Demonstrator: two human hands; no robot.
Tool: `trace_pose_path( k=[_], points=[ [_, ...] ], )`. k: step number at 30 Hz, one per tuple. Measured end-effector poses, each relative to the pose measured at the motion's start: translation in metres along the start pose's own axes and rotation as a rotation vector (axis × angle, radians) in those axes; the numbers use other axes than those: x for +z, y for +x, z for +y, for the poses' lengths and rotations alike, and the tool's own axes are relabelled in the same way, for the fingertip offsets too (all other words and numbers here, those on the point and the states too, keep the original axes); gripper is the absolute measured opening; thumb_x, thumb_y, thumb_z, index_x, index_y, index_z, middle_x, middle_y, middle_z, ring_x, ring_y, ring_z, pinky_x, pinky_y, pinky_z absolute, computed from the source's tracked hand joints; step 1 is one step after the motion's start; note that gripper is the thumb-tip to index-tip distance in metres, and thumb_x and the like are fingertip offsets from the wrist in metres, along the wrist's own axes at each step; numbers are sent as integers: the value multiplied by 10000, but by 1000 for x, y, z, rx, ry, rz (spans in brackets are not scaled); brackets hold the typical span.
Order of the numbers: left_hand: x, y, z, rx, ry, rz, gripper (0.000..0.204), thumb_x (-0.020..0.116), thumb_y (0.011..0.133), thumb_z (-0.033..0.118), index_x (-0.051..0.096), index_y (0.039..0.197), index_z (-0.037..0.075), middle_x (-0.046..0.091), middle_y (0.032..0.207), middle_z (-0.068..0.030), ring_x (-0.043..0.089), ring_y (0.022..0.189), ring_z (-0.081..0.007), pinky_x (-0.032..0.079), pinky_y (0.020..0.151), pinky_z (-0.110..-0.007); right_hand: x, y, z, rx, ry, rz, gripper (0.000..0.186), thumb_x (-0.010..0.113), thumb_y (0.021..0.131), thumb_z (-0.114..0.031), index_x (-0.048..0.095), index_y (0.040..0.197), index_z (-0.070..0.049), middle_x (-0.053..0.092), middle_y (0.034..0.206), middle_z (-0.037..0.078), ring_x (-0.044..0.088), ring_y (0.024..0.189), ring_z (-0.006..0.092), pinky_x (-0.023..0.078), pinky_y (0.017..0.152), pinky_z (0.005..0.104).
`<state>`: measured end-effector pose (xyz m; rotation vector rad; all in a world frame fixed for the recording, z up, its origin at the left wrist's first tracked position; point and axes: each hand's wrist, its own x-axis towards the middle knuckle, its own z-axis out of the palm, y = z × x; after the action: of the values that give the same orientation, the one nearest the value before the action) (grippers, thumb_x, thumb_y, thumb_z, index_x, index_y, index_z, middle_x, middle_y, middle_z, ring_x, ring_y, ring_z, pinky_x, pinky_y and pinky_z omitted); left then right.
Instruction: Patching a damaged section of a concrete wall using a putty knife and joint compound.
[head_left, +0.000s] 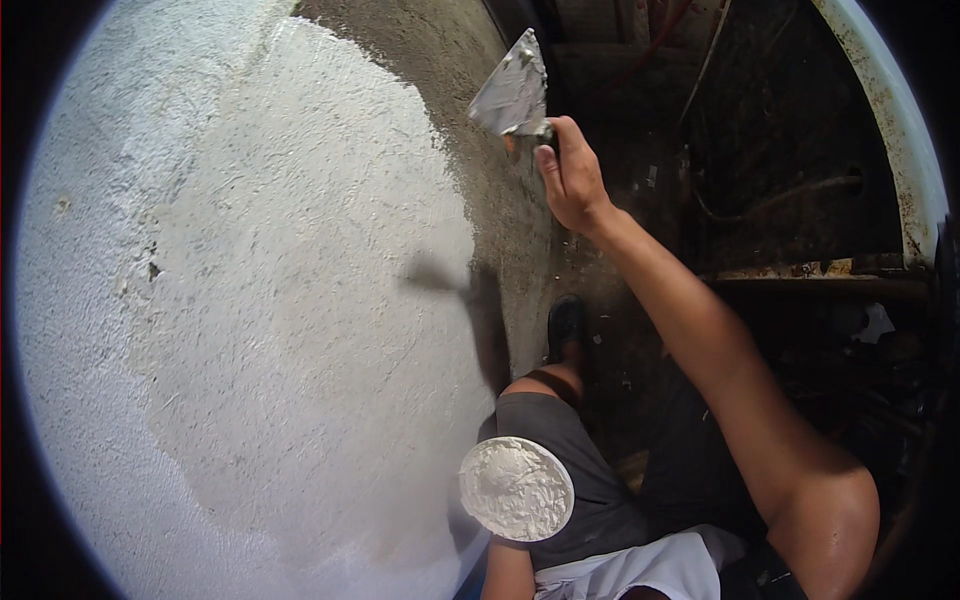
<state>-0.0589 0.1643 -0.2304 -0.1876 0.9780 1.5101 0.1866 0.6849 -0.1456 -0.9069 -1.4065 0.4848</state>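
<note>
My right hand (577,182) is closed around the handle of a triangular trowel (514,88), held up at the far end, beside the wall. Whitish paste smears its blade, and a bit of orange shows near the handle. Low in the view, a round white bowl of pale, thick paste (516,490) is held over my lap by my left hand. The bowl hides that hand and its fingers; only the left forearm (508,573) shows below it. On the left, the wall (310,270) carries a broad, pale coated patch.
Bare, darker grey-brown wall (478,170) borders the patch on its right. My shadow falls across the coating. My dark shoe (567,325) stands on the dim floor close to the wall. A rusty, pale-edged metal frame (905,170) curves along the far right.
</note>
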Motion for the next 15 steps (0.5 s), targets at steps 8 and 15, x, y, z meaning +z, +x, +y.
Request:
trace_pose_path(
  k=[8, 15],
  points=[
    [9, 29, -4, 61, 150, 67, 726, 399, 1005, 672, 513, 1488, 141, 540, 1499, -119, 530, 1343, -355, 448, 1122, -546, 20, 28, 51, -286, -70, -424, 393, 657, 921, -122, 489, 1255, -1, 531, 1051, 184, 551, 1013, 368, 452, 890, 469],
    [33, 33, -18, -76, -92, 125, 717, 387, 1011, 669, 531, 1470, 137, 557, 1479, -117, 537, 1337, -346, 465, 1109, -538, 31, 6, 103, -81, -597, -779, 270, 517, 881, -69, 465, 1143, -39, 539, 1086, 151, 566, 1101, 319, 400, 921, 467]
  ],
)
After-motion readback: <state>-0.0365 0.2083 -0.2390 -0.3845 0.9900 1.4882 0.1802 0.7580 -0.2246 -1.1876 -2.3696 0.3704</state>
